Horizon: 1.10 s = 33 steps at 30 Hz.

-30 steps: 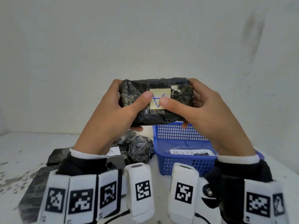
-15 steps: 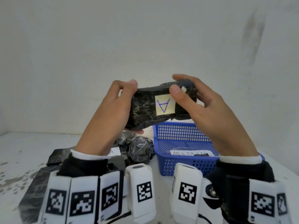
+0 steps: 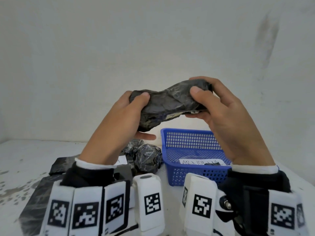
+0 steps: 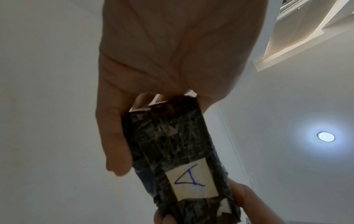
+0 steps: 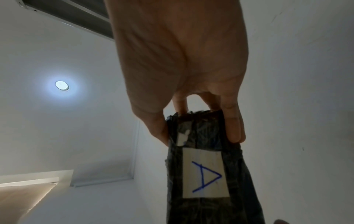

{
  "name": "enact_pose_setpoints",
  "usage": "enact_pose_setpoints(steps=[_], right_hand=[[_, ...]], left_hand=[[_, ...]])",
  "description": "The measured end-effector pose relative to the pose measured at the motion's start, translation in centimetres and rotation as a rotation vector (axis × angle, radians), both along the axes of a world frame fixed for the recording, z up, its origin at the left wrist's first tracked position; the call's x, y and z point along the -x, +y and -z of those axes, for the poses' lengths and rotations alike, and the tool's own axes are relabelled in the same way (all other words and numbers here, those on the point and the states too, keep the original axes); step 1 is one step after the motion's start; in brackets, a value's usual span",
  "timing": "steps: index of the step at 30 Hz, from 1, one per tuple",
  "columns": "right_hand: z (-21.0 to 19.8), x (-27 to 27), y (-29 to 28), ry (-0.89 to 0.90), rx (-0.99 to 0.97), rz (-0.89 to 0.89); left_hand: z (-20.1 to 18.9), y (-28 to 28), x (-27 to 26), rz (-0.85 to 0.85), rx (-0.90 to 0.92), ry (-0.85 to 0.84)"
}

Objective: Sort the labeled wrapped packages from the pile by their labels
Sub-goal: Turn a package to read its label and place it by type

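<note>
A black wrapped package (image 3: pixel 167 103) is held in the air above the table between both hands. My left hand (image 3: pixel 134 108) grips its left end and my right hand (image 3: pixel 202 99) grips its right end, thumbs on top. Its label side faces down, so only the label's edge (image 3: pixel 172 115) shows in the head view. Both wrist views show the label with a blue letter A (image 4: pixel 190 180) (image 5: pixel 205 176). More black wrapped packages (image 3: pixel 147 158) lie in a pile on the table below. A flat black package with a white A label (image 3: pixel 121 161) lies under my left wrist.
A blue mesh basket (image 3: pixel 192 147) with a handwritten paper label (image 3: pixel 202 162) stands on the white table (image 3: pixel 25 155) at the right. Flat black packages (image 3: pixel 61 166) lie at the left front. A white wall stands close behind.
The package has been turned over in both hands: its A label faced me earlier and now faces down. The hands shifted to the package's ends.
</note>
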State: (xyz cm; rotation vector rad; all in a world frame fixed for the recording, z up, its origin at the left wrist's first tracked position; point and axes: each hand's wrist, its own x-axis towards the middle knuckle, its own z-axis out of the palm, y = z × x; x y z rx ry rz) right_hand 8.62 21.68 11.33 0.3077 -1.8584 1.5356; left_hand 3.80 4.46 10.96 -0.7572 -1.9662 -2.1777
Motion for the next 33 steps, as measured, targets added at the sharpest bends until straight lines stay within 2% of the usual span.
enact_pose_setpoints(steps=[8, 12, 16, 20, 23, 26, 31, 33], right_hand=[[0.1, -0.1, -0.3, 0.005, -0.002, 0.063], [0.3, 0.0, -0.7, 0.002, -0.088, 0.124], [0.2, -0.4, -1.0, -0.024, -0.167, 0.092], [0.2, -0.3, -0.9, -0.048, -0.155, 0.104], [0.3, 0.0, -0.5, -0.078, -0.039, 0.112], [0.3, 0.2, -0.1, -0.119, 0.01, 0.152], [0.5, 0.1, -0.1, -0.08, -0.221, 0.378], [0.2, -0.3, -0.4, -0.064, -0.209, 0.335]], left_hand=[[0.1, 0.2, -0.3, -0.028, 0.022, 0.083], [0.2, 0.1, -0.1, -0.059, 0.046, 0.122], [0.3, 0.0, 0.0, -0.083, 0.058, 0.149], [0.1, -0.3, 0.3, 0.037, 0.017, 0.134], [0.3, -1.0, 0.5, 0.123, 0.026, 0.154], [0.4, -1.0, 0.1, 0.062, 0.098, 0.22], [0.5, -0.5, 0.4, -0.145, 0.098, 0.261], [0.5, -0.6, 0.3, -0.164, 0.09, 0.282]])
